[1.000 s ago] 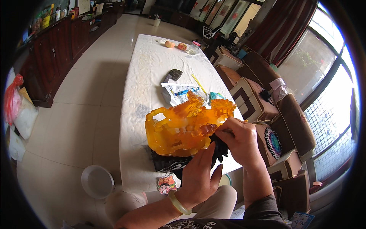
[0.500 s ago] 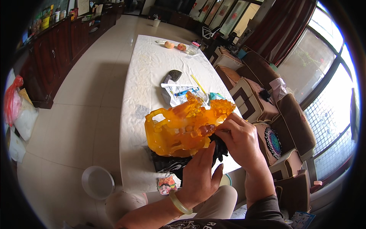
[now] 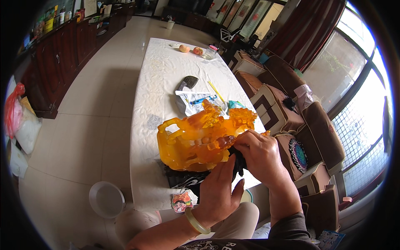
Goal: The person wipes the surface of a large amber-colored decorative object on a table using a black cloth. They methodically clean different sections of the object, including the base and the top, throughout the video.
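An amber, translucent carved ornament (image 3: 183, 143) with a looped handle shape and ornate top lies on a crumpled black bag or cloth (image 3: 181, 178) at the near end of the table. My left hand (image 3: 218, 196), with a pale bangle at the wrist, rests its straightened fingers against the ornament's lower right edge. My right hand (image 3: 262, 156) is pinched at the ornament's right side; what is between the fingertips is hidden. A cartoon sticker-like item (image 3: 181, 201) lies by my left wrist.
The white-covered table (image 3: 146, 91) holds a dark comb-like item (image 3: 188, 83), white packet (image 3: 187, 104), yellow stick (image 3: 216, 89), fruit (image 3: 184, 48) and jar (image 3: 210, 53). A basin (image 3: 106, 200) sits on the floor left, a sofa (image 3: 314, 129) right, cabinets (image 3: 50, 66) and bags (image 3: 25, 125) far left.
My right hand has shifted slightly downward and its wrist has turned a little. The ornament has edged very slightly left. My left hand is almost still.
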{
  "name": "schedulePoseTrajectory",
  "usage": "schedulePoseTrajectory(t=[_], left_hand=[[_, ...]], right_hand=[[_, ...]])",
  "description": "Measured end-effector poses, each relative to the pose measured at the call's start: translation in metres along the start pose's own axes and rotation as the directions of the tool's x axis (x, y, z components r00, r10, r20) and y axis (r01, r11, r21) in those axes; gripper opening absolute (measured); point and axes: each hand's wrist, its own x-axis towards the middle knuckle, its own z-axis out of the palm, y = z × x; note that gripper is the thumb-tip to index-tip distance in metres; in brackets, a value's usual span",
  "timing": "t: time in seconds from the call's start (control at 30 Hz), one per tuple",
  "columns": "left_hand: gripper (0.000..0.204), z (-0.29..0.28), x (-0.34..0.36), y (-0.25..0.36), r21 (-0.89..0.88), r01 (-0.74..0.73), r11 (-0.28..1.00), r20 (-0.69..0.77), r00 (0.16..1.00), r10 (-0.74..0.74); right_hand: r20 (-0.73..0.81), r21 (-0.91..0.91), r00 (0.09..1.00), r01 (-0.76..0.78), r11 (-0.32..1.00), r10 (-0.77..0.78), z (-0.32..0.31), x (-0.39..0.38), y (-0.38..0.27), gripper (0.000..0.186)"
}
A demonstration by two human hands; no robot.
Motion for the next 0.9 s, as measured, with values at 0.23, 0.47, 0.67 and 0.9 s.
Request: schedulePoseTrajectory(t=[0.23,0.47,0.67,0.9], left_hand=[[0.058,0.000,-0.001,0.000,-0.005,0.004,1.000,-0.011,1.000,-0.004],[0.058,0.000,-0.001,0.004,-0.020,0.037,0.999,-0.004,0.999,-0.038],[0.059,-0.001,-0.002,0.001,-0.055,-0.018,0.998,-0.041,0.999,0.015],[0.056,0.000,-0.006,0.003,-0.177,0.038,0.984,-0.054,0.997,-0.048]], right_hand=[[-0.057,-0.003,0.995,0.085,0.996,-0.085,0.003,0.000,-0.001,0.011],[-0.047,0.078,0.994,0.101,0.992,-0.098,0.002,0.001,0.001,0.011],[-0.158,0.146,0.986,0.077,0.986,-0.054,0.015,-0.002,0.006,0.010],[-0.232,0.301,0.973,0.067,0.951,0.005,0.021,-0.006,0.009,0.012]])
